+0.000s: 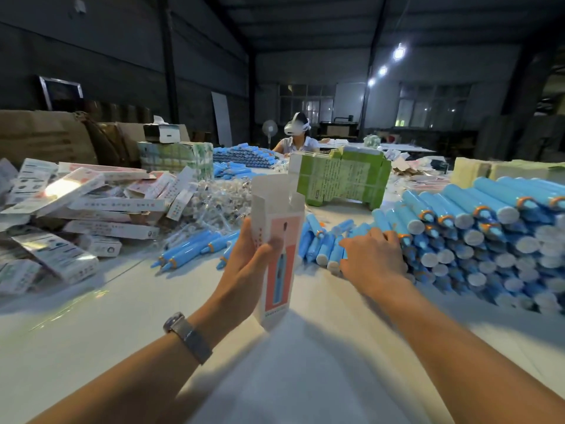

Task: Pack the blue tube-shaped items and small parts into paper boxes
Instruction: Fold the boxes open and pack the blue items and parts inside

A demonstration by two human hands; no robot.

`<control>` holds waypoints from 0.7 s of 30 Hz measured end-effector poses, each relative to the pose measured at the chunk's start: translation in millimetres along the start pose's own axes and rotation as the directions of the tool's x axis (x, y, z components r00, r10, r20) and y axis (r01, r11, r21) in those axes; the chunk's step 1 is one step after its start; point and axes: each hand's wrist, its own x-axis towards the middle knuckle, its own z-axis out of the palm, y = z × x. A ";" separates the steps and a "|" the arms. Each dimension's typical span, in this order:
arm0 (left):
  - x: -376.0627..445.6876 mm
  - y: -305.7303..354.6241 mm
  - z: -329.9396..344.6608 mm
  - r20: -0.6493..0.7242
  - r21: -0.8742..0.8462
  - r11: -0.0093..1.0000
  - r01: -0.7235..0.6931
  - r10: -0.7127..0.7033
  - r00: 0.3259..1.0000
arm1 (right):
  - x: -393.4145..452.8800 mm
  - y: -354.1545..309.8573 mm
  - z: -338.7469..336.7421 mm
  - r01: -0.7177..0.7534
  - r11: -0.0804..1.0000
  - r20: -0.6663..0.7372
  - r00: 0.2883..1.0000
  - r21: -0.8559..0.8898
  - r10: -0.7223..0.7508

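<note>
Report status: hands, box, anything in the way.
Left hand grips open-topped white-and-pink paper box. Right hand on stacked blue tubes. Nothing blocking.

No text could be read. The upright paper box [276, 249] at centre frame bore print too blurred to make out, as did the green flat-packed cartons [341, 179] and the boxes [91, 209] heaped at left.

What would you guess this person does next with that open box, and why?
Probably close the right hand round one blue tube from the stack and slide it into the paper box. The left hand holds the box upright with its top flaps open, and the right hand's fingers rest on the tubes.
</note>
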 end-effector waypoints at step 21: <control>-1.9 -4.0 -2.3 -0.012 0.036 0.999 -0.032 0.032 0.999 | 7.9 -9.1 -28.9 -0.290 0.796 0.177 0.957 0.532 0.230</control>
